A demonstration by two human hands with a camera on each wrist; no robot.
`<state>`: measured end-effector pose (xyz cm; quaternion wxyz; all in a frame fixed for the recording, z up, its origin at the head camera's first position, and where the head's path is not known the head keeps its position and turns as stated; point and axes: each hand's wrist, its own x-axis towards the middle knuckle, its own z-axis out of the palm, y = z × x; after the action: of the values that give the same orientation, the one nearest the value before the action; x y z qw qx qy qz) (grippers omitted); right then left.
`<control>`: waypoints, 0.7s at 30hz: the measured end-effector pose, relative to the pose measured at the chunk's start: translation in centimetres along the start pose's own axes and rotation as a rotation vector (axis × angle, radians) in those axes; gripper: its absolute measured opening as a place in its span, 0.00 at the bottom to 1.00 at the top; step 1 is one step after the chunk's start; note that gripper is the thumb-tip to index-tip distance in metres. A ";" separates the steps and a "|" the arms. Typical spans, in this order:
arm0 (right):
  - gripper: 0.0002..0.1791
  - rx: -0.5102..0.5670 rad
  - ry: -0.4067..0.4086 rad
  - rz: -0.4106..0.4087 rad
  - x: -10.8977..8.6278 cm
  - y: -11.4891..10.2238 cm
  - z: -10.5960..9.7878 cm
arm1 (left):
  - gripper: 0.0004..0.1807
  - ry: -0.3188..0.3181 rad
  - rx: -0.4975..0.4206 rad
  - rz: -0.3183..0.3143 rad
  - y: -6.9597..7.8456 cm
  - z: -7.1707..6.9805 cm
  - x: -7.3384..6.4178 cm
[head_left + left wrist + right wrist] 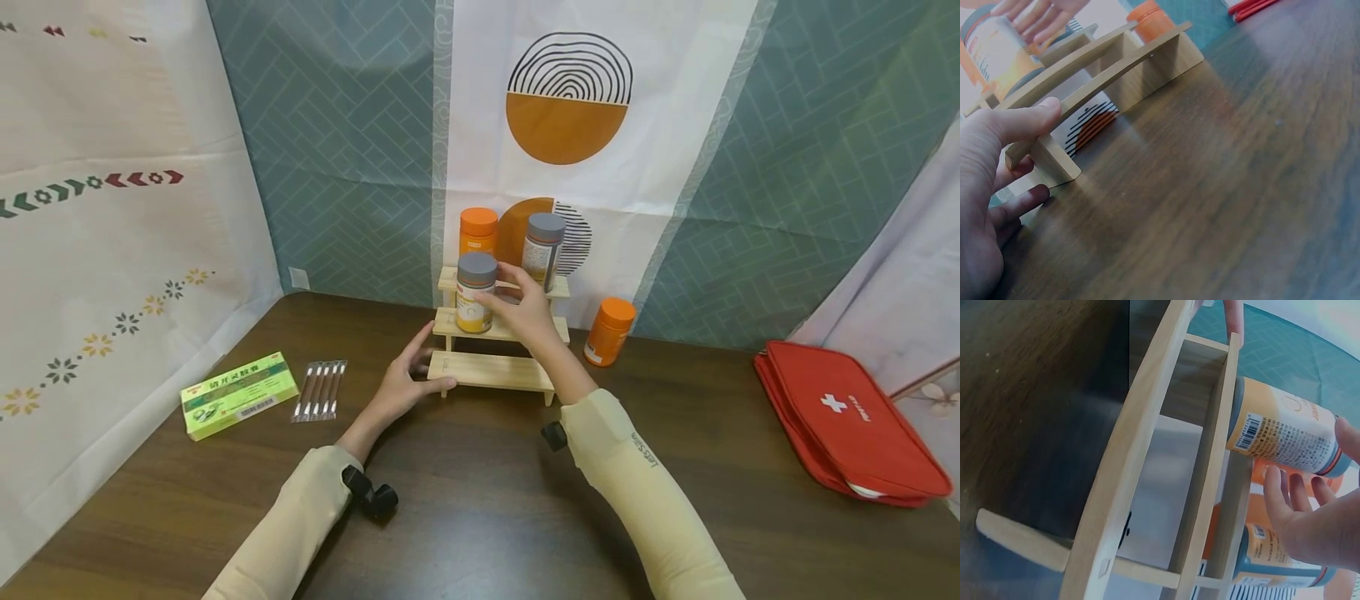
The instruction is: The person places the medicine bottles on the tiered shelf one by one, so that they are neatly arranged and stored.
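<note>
A three-step wooden rack stands on the table against the backdrop. My left hand grips its left end, thumb on the lowest step and fingers around the side, as the left wrist view shows. On the middle step stands a grey-lidded supplement jar with a white and yellow label. My right hand is at that jar's right side, thumb near the lid and fingers loosely extended beside the body. The top step bears an orange-lidded jar and another grey-lidded jar.
An orange jar stands on the table right of the rack. At the left lie a green-yellow medicine box and a pack of cotton swabs. A red first-aid pouch lies at the far right. Patterned cloth hangs behind.
</note>
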<state>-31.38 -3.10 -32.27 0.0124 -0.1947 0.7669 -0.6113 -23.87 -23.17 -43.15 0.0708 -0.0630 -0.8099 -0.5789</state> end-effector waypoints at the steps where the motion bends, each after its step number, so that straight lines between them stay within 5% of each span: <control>1: 0.34 -0.005 0.003 -0.002 -0.2 0.0 -0.1 | 0.54 0.003 -0.003 0.000 0.0 0.0 0.0; 8: 0.30 0.009 0.017 -0.013 -1.4 -0.1 -1.2 | 0.53 0.006 0.002 0.006 -0.1 0.0 0.0; 15: 0.26 0.033 0.061 -0.044 -2.3 0.1 -2.5 | 0.52 -0.016 -0.003 -0.021 3.5 -0.2 -1.2; 21: 0.23 0.086 0.155 -0.014 -3.2 0.2 -3.7 | 0.52 -0.011 0.000 -0.016 3.0 -0.1 -1.2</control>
<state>-29.45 1.40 -32.19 -0.0431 -0.1514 0.7371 -0.6572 -22.16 -22.35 -40.58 0.0615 -0.0598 -0.8107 -0.5791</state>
